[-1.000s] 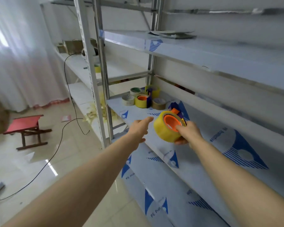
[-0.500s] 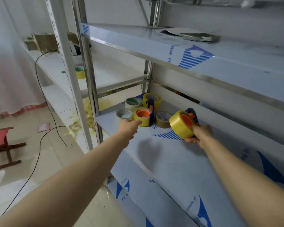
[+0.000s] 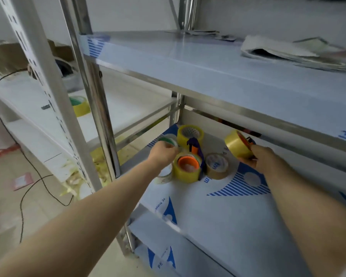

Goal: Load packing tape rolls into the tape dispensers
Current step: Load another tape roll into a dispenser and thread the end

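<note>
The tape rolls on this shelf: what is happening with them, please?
A person works at the metal shelf. The right hand holds a yellow tape roll sitting on an orange-and-blue dispenser, lifted above the shelf. The left hand is at a green-cored roll in the cluster; blur hides whether it grips. A second loaded dispenser, a brown roll and a back yellow roll stand beside it.

The left forearm (image 3: 88, 216) rises from the lower left corner of the frame and the right forearm (image 3: 308, 206) from the lower right, both bare and stretched toward the centre. The left grip (image 3: 164, 154), just left of centre, shows its back with the fingers curled downward; blur hides whether they hold anything. The right grip (image 3: 262, 158), right of centre, curls round a tilted yellow tape roll (image 3: 237, 144).
</note>
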Demonstrator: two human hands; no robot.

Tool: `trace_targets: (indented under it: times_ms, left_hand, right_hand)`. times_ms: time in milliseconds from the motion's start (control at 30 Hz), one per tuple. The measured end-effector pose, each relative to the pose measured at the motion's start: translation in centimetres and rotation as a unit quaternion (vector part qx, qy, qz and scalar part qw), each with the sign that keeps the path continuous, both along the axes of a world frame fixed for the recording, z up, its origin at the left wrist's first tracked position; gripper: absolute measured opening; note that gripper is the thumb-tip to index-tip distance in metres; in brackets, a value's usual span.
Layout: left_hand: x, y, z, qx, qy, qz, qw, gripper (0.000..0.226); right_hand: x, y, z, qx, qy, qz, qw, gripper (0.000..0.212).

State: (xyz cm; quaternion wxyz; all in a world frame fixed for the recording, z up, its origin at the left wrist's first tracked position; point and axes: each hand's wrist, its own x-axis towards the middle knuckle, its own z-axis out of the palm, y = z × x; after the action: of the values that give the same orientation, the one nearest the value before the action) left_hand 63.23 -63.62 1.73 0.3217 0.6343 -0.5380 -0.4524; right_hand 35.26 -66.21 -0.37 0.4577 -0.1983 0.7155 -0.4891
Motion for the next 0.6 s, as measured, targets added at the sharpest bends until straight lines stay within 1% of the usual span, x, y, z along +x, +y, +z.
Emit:
trace_targets:
  times_ms: [33,100,200,267,367,400,467,533,600]
  left_hand:
    - [0.0,-0.5,0.0,-0.002,-0.006,-0.011,1.0,0.017]
    - [0.1,-1.4,-0.1,-0.001,-0.007,-0.023,1.0,0.015]
    - [0.2,-2.3,-0.3,-0.007,-0.011,-0.026,1.0,0.016]
    - [0.2,-3.0,-0.6,-0.013,-0.015,-0.029,0.999,0.019]
    - [0.0,-3.7,-1.2,-0.026,-0.016,-0.03,0.999,0.026]
    - [-0.1,-3.9,-1.4,-0.03,-0.02,-0.03,0.999,0.026]
    - [-0.2,-4.1,-1.5,-0.039,-0.025,-0.031,0.998,0.023]
    - [-0.3,-4.2,-1.6,-0.044,-0.025,-0.032,0.998,0.02]
    - [-0.3,-4.2,-1.8,-0.045,-0.024,-0.031,0.998,0.023]
  right_hand:
    - [-0.1,-0.8,-0.2,0.011,0.008,0.001,1.0,0.051]
    - [-0.1,-2.4,-0.8,0.035,0.023,0.001,0.999,0.054]
    - [0.6,-4.5,-1.4,0.064,0.034,0.002,0.997,0.066]
    - [1.4,-5.6,-1.5,0.069,0.021,-0.015,0.997,0.067]
    - [2.3,-6.9,-1.9,0.037,-0.006,-0.042,0.998,0.065]
    - [2.6,-7.2,-2.0,0.041,-0.003,-0.045,0.998,0.067]
    - [2.9,-7.9,-2.4,0.07,0.037,-0.032,0.996,0.067]
    - [2.4,-8.9,-3.5,0.086,0.089,-0.012,0.992,0.057]
    - [1.4,-10.6,-5.2,0.104,0.146,0.029,0.983,0.051]
